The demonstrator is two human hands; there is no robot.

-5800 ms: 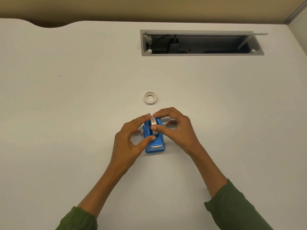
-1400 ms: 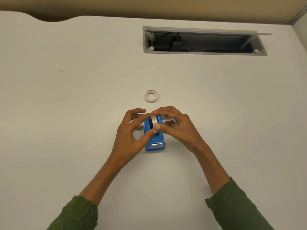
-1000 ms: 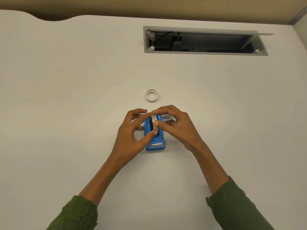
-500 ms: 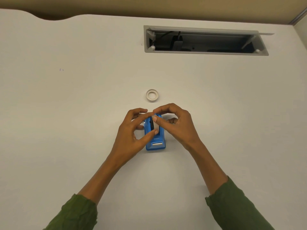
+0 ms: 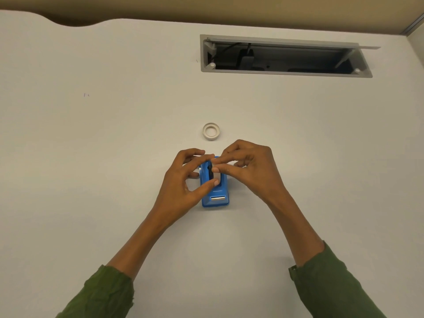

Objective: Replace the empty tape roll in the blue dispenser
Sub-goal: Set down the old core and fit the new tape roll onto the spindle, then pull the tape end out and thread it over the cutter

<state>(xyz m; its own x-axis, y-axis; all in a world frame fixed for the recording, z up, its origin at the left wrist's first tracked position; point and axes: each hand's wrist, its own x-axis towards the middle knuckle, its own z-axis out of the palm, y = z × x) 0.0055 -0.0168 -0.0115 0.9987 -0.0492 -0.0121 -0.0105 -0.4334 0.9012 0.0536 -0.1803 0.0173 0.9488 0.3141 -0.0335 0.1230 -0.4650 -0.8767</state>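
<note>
The blue dispenser (image 5: 216, 193) stands on the white desk, its metal cutter facing me. A whitish tape roll (image 5: 217, 176) sits on edge in the dispenser's slot beside a black hub. My right hand (image 5: 250, 166) pinches the top of that roll with thumb and forefinger. My left hand (image 5: 183, 180) grips the dispenser's left side, thumb on its top near the slot. A second white ring of tape (image 5: 211, 131) lies flat on the desk just beyond my hands, touched by neither.
An open grey cable hatch (image 5: 284, 56) with black cables inside is set into the desk at the far right. The desk's far edge has a curved cut-out (image 5: 73, 21) at the back left.
The roll between my right fingers has sunk lower into the dispenser's slot. Both hands have stayed at the dispenser with small finger shifts. The ring beyond them has not moved.
</note>
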